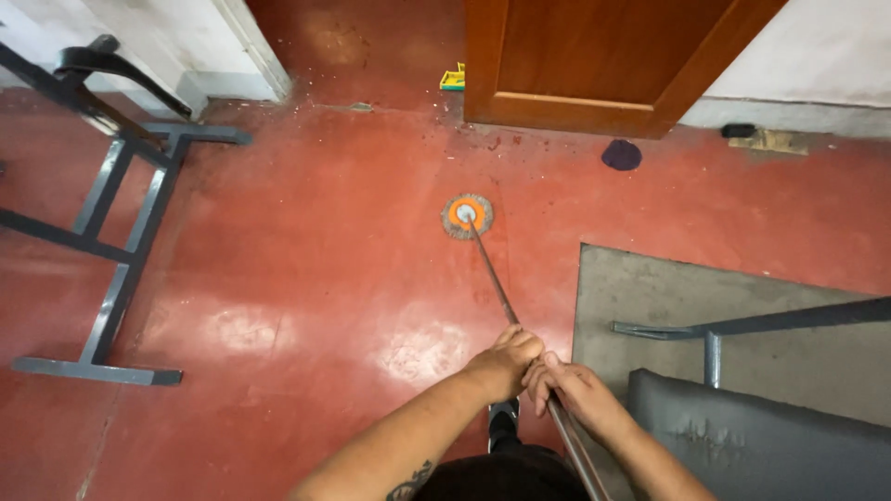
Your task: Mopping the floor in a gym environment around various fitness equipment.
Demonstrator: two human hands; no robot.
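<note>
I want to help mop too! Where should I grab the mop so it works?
Grab the mop pole near its top end, from above, one fist under the other, as the left hand and right hand do here. The pole is thin and slants down to the round orange mop head on the red floor, so high hands probably steer it best.

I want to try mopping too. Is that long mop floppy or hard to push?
The mop handle looks like a straight metal rod, so probably stiff. The round head looks soft and likely squashes. Both hands, left hand and right hand, grip it, perhaps because it's long.
</note>
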